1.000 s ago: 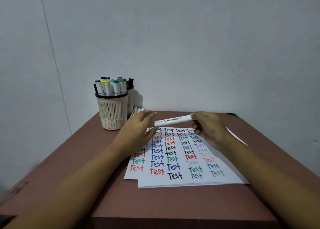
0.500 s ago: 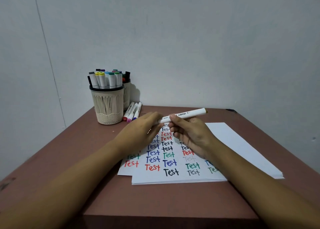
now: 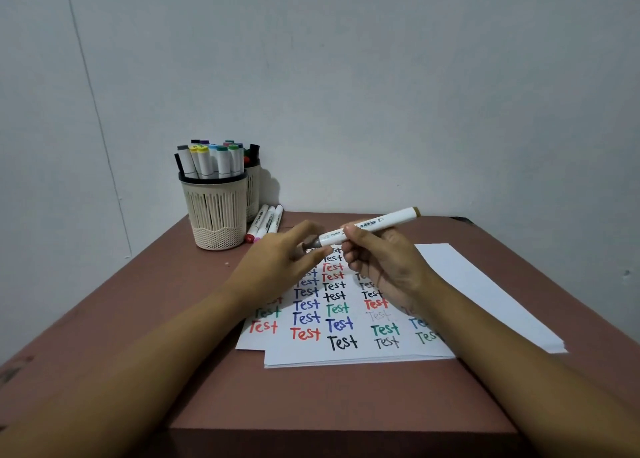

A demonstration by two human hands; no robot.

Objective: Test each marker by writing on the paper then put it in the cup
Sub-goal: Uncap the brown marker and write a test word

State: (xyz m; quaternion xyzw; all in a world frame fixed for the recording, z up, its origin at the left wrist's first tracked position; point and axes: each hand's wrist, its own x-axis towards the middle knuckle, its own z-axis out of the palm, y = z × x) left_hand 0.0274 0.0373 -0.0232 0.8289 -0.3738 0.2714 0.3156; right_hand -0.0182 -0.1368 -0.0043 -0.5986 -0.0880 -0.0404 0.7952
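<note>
My right hand [image 3: 384, 267] grips a white marker [image 3: 377, 223] with a brown far end, held slanted above the paper [image 3: 346, 350]. The fingers of my left hand [image 3: 277, 267] pinch the greyish-brown cap [image 3: 310, 243] at the marker's near end. The paper is covered with rows of the word "Test" in several colours, and my hands hide part of it. A cream slotted cup [image 3: 216, 211] full of markers stands at the table's back left, well apart from both hands.
A second cup [image 3: 254, 187] stands behind the first. Three white markers [image 3: 265, 222] lie beside the cups. A blank sheet [image 3: 478, 291] pokes out on the right. The brown table [image 3: 311, 398] ends at a white wall.
My right hand slid along the marker towards its near end and the far end tilted upward. My left fingers closed on the cap. The view shifted slightly.
</note>
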